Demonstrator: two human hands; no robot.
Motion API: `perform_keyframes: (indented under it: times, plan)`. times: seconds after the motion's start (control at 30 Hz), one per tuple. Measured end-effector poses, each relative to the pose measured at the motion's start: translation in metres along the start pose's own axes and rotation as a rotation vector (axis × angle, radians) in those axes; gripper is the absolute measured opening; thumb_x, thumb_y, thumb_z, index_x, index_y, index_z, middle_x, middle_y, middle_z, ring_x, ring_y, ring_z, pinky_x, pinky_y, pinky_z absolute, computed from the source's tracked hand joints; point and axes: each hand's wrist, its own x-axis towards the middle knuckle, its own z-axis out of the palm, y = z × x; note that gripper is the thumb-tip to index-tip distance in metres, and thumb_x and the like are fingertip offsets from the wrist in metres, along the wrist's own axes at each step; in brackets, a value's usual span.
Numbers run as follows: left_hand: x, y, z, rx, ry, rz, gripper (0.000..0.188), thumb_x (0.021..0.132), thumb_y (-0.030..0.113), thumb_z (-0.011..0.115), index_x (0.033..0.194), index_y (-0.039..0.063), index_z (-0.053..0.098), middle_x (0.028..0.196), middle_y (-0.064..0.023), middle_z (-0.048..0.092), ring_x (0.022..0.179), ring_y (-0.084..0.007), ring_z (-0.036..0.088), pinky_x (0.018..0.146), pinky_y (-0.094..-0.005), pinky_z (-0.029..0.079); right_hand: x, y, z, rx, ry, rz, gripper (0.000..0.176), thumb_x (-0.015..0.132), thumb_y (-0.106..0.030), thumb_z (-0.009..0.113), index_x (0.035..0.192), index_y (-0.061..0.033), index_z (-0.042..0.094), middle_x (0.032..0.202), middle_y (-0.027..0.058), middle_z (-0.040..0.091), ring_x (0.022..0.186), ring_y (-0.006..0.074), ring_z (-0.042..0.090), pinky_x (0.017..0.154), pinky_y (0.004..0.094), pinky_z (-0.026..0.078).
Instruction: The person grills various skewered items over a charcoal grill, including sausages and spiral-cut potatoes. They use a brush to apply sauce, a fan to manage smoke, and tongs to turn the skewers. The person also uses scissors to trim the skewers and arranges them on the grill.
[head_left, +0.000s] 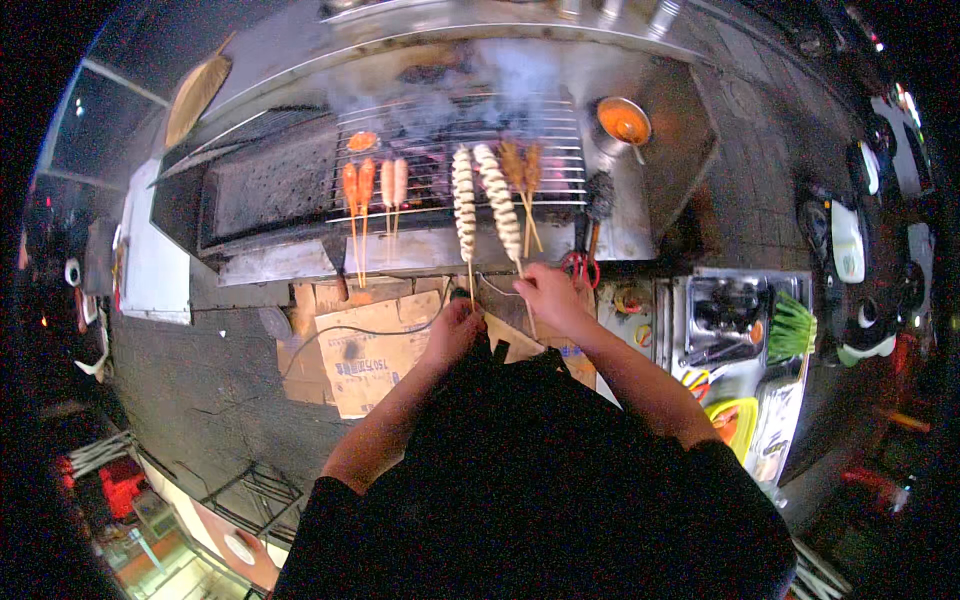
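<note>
My left hand (456, 326) grips the wooden stick of a pale spiral-cut skewer (464, 206), which lies over the front of the charcoal grill grate (435, 184). The stick of a second spiral-cut skewer (498, 199) is held in my right hand (551, 294); that skewer slants up to the left. Just right of it on the grate are two brown skewers (523, 166) with crossed sticks. Two pinkish sausage skewers (394, 184) and two orange-red skewers (358, 184) rest further left. Behind these sits a small dish of orange sauce (363, 141). Smoke rises at the back.
A metal pot of orange sauce (624, 122) stands right of the grate, near a dark brush (600, 196) and red-handled scissors (580, 268). Metal trays (724, 315), green vegetables (791, 328) and a yellow basket (739, 427) are at right. Cardboard (375, 352) lies below the grill; a hand fan (196, 99) is upper left.
</note>
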Motion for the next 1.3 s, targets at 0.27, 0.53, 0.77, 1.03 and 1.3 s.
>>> perform_keyframes:
  times: [0.27,0.53,0.77,1.03,1.3]
  plan:
    - [0.121,-0.049,-0.058,-0.078,0.117,-0.051,0.025,0.084,0.019,0.058,0.101,0.001,0.056,0.078,-0.01,0.064,0.064,-0.0158,0.058,0.056,-0.0297,0.046,0.159,-0.027,0.109,-0.108,0.056,-0.009,0.021,0.086,-0.019,0.06,0.081,0.0011,0.057,0.062,0.0124,0.059,0.049,0.0216,0.06,0.049,0.037,0.046]
    - [0.121,-0.037,-0.068,-0.712,-0.27,-0.33,0.019,0.096,0.021,0.046,0.108,0.007,0.049,0.086,-0.0075,0.058,0.073,-0.0207,0.058,0.058,-0.0313,0.047,0.191,-0.113,0.021,-0.165,0.12,0.024,0.034,0.083,-0.03,0.061,0.105,-0.004,0.059,0.081,0.018,0.065,0.078,0.0332,0.064,0.072,0.0421,0.05]
    - [0.127,-0.015,-0.07,-0.597,-0.151,-0.217,0.015,0.095,0.024,0.05,0.092,0.009,0.05,0.062,0.0005,0.043,0.048,-0.0089,0.038,0.042,-0.023,0.03,0.39,-0.231,-0.1,-0.015,0.63,-0.359,0.081,0.068,-0.03,0.079,0.127,0.0092,0.039,0.091,0.0194,0.064,0.083,0.0238,0.063,0.078,0.0339,0.049]
    - [0.118,-0.021,-0.075,-0.304,-0.009,-0.315,0.023,0.094,0.021,0.049,0.107,0.003,0.054,0.082,-0.0058,0.063,0.061,-0.0128,0.057,0.053,-0.0255,0.046,0.481,-0.314,-0.138,0.665,0.519,-0.301,0.015,0.081,-0.009,0.066,0.093,-0.0013,0.062,0.079,0.0056,0.063,0.065,0.0097,0.058,0.052,0.0219,0.046]
    - [0.121,-0.01,-0.085,-0.154,-0.067,-0.159,0.025,0.089,0.023,0.056,0.087,-0.001,0.064,0.072,-0.0052,0.065,0.063,-0.0125,0.061,0.058,-0.0271,0.049,0.456,-0.316,-0.171,-0.091,0.349,-0.252,0.024,0.082,-0.024,0.062,0.07,-0.0032,0.064,0.06,0.0051,0.063,0.051,0.0131,0.059,0.05,0.0292,0.048]
